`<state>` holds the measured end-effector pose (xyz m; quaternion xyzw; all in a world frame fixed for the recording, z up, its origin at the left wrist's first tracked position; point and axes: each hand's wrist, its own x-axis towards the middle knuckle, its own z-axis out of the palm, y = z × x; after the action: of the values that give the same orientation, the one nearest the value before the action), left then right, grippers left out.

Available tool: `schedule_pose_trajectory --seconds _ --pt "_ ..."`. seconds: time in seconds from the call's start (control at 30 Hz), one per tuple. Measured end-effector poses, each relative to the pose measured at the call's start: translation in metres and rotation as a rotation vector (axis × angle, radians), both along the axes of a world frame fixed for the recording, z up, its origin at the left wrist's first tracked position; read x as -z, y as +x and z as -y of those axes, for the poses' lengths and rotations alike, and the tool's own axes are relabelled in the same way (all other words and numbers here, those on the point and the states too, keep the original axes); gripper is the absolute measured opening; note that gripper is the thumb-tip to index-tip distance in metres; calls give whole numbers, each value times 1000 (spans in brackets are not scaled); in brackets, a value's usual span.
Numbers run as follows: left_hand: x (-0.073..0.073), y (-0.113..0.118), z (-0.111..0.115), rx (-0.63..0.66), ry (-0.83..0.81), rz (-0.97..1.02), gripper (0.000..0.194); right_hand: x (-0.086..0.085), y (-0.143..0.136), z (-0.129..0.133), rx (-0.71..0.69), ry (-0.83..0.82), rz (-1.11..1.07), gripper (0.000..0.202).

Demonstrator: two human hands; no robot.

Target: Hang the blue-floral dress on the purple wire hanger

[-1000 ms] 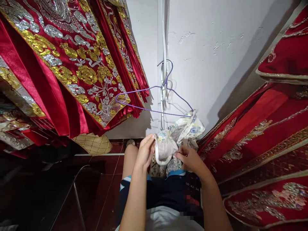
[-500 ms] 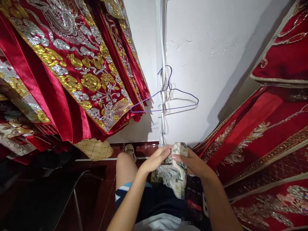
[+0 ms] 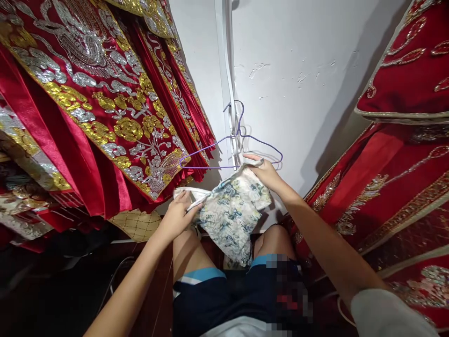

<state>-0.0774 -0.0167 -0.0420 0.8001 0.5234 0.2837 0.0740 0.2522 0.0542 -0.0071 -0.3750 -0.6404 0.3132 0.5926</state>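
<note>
A white cloth garment (image 3: pixel 229 213) with a blue-green and yellowish print is stretched between my two hands above my lap. My left hand (image 3: pixel 182 213) grips its white-edged left side, thumb on top. My right hand (image 3: pixel 263 173) pinches the upper right edge, fingers partly behind the fabric. Just beyond the cloth, a purple wire hanger (image 3: pixel 201 150) hangs by its hook from a white strip of links on the wall. The cloth's top edge overlaps the hanger's lower bar in view; whether they touch I cannot tell.
Red garments with gold and silver embroidery (image 3: pixel 129 128) hang on the left. More red beaded garments (image 3: pixel 396 164) hang close on the right. A white wall (image 3: pixel 280 42) stands ahead. Below on the left are a beige quilted piece (image 3: pixel 136 224) and a dark surface.
The bunched cloth has been spread out and raised towards the hanger. My hands have moved apart and forward, left hand to the left, right hand up.
</note>
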Motion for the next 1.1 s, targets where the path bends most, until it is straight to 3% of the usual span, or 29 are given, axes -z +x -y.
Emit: schedule_pose_trajectory --seconds 0.1,0.2,0.37,0.47,0.57,0.77,0.9,0.97,1.1 --pt "-17 1 -5 -30 27 87 51 4 -14 -26 -14 -151 42 34" --pt "-24 8 0 -45 -14 86 50 10 -12 -29 -3 -276 171 37" --pt "-24 19 11 -49 62 138 37 16 16 3 150 -247 276 46" --pt "-29 27 16 4 147 189 35 11 33 28 195 -250 298 47" --pt "-46 44 14 66 232 226 30 1 38 45 200 -261 310 46" --pt "-100 85 -13 199 329 205 14 -4 24 57 108 -335 250 45" --pt "-114 91 -39 242 287 217 5 -1 29 61 30 -140 314 41" --pt "-114 86 -48 276 265 260 11 -2 42 62 116 -7 382 45" --pt "-118 76 -51 305 164 278 23 -7 83 48 544 72 363 88"
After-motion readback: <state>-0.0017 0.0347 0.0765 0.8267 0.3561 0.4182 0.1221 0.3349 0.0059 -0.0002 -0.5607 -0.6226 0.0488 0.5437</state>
